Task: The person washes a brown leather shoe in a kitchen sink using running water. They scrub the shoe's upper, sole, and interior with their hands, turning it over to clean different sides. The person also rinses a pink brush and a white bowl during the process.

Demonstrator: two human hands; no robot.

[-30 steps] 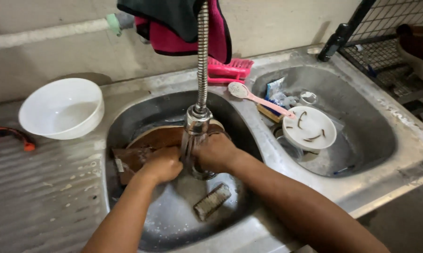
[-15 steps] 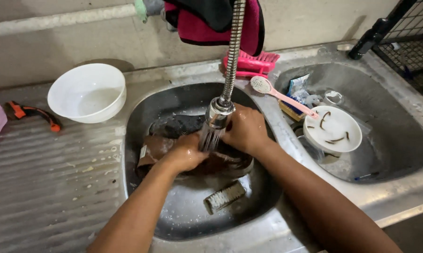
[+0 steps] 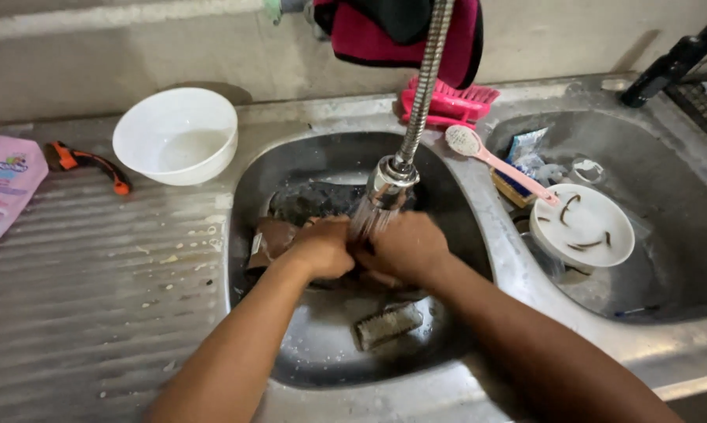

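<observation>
Steel double sink [image 3: 479, 204] fills our view, its ribbed drainboard [image 3: 87, 298] lying open at left. Under the faucet [image 3: 389, 180] our left hand [image 3: 322, 249] and right hand [image 3: 404, 247] meet, fingers curled around something we cannot identify. Nearby: white bowl [image 3: 175, 135], pink packet [image 3: 1, 188].

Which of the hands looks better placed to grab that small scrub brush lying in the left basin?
Probably the right hand: the scrub brush lies just below it, while the left hand sits farther off.
</observation>
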